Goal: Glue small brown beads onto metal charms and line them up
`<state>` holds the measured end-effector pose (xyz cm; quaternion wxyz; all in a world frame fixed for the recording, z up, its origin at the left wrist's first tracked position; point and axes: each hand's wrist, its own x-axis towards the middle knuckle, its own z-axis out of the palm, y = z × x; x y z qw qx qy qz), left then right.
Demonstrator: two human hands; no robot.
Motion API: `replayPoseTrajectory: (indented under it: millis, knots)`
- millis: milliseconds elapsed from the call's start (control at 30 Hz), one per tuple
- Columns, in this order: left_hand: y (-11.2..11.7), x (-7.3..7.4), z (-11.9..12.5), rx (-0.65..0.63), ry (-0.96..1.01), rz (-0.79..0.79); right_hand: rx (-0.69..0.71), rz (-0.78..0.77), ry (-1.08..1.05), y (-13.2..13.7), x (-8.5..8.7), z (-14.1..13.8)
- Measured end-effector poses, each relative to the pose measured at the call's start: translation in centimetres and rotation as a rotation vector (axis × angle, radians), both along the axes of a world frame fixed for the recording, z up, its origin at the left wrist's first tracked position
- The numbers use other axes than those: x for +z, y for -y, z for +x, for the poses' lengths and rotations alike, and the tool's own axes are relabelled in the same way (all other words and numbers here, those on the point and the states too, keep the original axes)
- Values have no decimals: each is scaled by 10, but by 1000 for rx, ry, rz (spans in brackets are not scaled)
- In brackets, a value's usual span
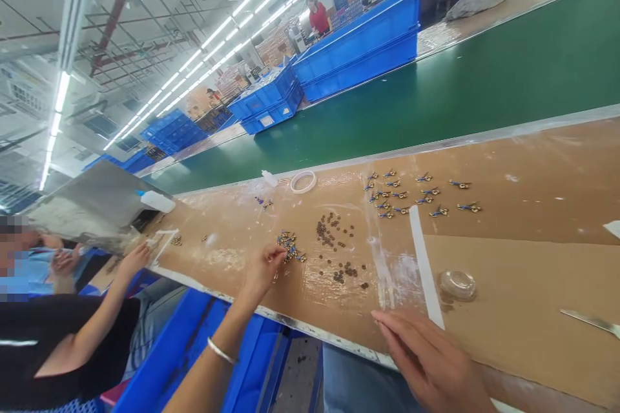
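My left hand (264, 269) is closed in a pinch at the near edge of a heap of small blue-and-yellow figure-like pieces (290, 246). Whatever its fingertips hold is too small to make out. Over the front edge of the table, my right hand (429, 358) is open, its fingers stretched out close together and holding nothing visible. Between and beyond the hands lie scattered small dark round pieces (334, 232). Farther right, more blue-and-yellow pieces (429, 192) are laid out in loose rows.
A clear round dish (458, 285) and a metal blade-like tool (588, 321) lie at right. A tape roll (303, 182) and small white bottle (269, 177) sit at the back. Beyond runs a green belt (484, 77) with blue crates (358, 45). A co-worker's arm (106, 310) is at left.
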<state>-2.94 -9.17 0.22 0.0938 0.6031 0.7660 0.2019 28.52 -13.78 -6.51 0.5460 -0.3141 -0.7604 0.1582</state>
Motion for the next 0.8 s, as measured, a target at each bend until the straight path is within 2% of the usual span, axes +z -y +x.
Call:
replayPoseTrajectory:
  millis: [100, 233, 367, 467, 533, 600, 700, 800]
  knots:
    - [20, -18, 6, -66, -41, 49, -24, 12, 16, 0, 0, 0]
    - [18, -27, 17, -217, -96, 127, -26, 2, 1, 0, 2, 1]
    - [12, -26, 21, -325, -140, 200, 6, -54, -14, 0, 3, -1]
    - [13, -16, 37, -361, -132, 271, 21, -82, -13, 1, 4, -2]
    - [14, -5, 60, -341, -65, 308, 31, -99, 0, 2, 5, -3]
    - [12, 8, 93, -353, 64, 266, 41, -140, 27, 2, 6, -4]
    - [3, 26, 148, -481, 277, 123, 29, -164, 76, 1, 6, -4]
    - [-11, 32, 192, -571, 401, 24, -1, -160, 117, 0, 5, -4]
